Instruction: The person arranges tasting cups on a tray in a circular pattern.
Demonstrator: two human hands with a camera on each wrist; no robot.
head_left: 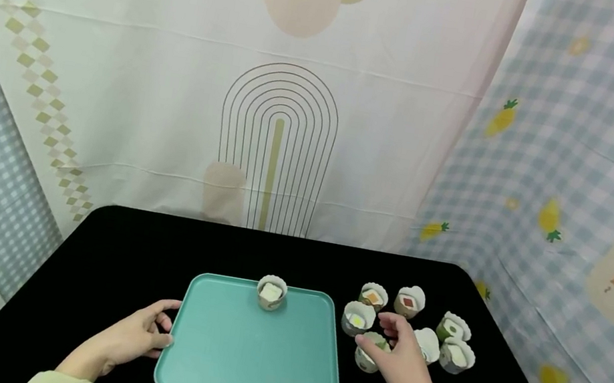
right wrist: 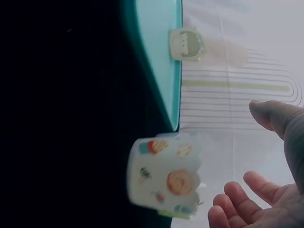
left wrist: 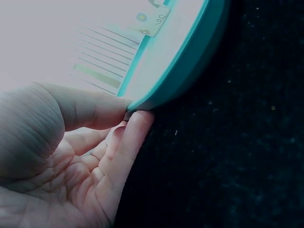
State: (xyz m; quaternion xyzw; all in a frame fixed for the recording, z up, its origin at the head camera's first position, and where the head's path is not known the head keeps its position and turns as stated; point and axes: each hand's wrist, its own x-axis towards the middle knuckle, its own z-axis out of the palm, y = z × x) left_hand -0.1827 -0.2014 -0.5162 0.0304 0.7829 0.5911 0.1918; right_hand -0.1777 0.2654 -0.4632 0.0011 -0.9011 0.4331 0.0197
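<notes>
My left hand [head_left: 130, 337] pinches the left edge of a teal tray [head_left: 248, 358] between thumb and fingers; the left wrist view shows this grip on the rim [left wrist: 164, 88]. One paper baking cup [head_left: 269, 304] with a white block inside stands at the tray's back edge. My right hand [head_left: 403, 363] hovers over the group of cups to the right, thumb and fingers spread. Nearest to it is a printed paper cup [head_left: 367, 362] with something green inside, partly hidden by the thumb. In the right wrist view, a gap separates the fingers [right wrist: 237, 204] from this cup [right wrist: 164, 175].
Several more paper cups stand right of the tray: one with a yellow-centred piece [head_left: 356, 322], one with an orange piece [head_left: 373, 296], one with a brown piece [head_left: 409, 302], and others [head_left: 456, 357] further right. A black cloth covers the table [head_left: 132, 250]; patterned curtains [head_left: 177, 95] hang behind.
</notes>
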